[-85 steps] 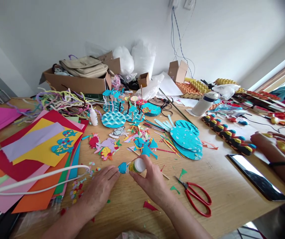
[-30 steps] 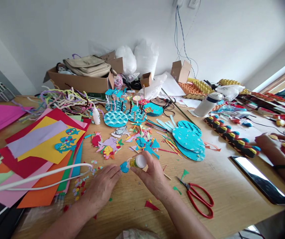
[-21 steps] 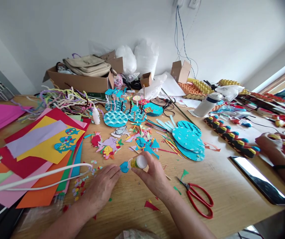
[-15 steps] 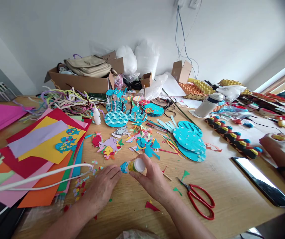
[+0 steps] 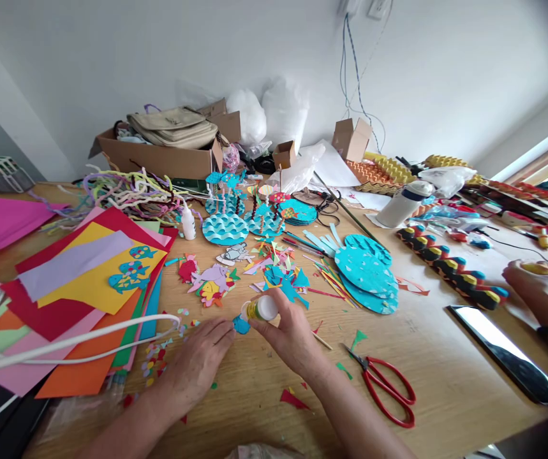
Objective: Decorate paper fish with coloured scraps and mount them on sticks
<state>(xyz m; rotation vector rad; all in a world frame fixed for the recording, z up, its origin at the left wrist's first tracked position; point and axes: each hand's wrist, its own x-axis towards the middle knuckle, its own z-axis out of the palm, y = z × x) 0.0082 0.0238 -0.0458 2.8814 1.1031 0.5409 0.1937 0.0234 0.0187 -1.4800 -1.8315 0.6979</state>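
My right hand is wrapped round a glue stick with a white end, tilted over a small blue paper piece. That piece lies on the wooden table. The fingertips of my left hand rest at its left edge, fingers stretched and lying flat. Behind my hands are colourful paper fish cutouts and blue paper scraps. Red-handled scissors lie to the right of my right hand.
Coloured paper sheets and a white cable are at the left. Blue paper discs, a white bottle and a black phone-like slab lie rightward. Another person's hand is at the far right.
The glue stick and my right hand have shifted slightly up and left, uncovering more of the blue piece. My left hand has barely moved.
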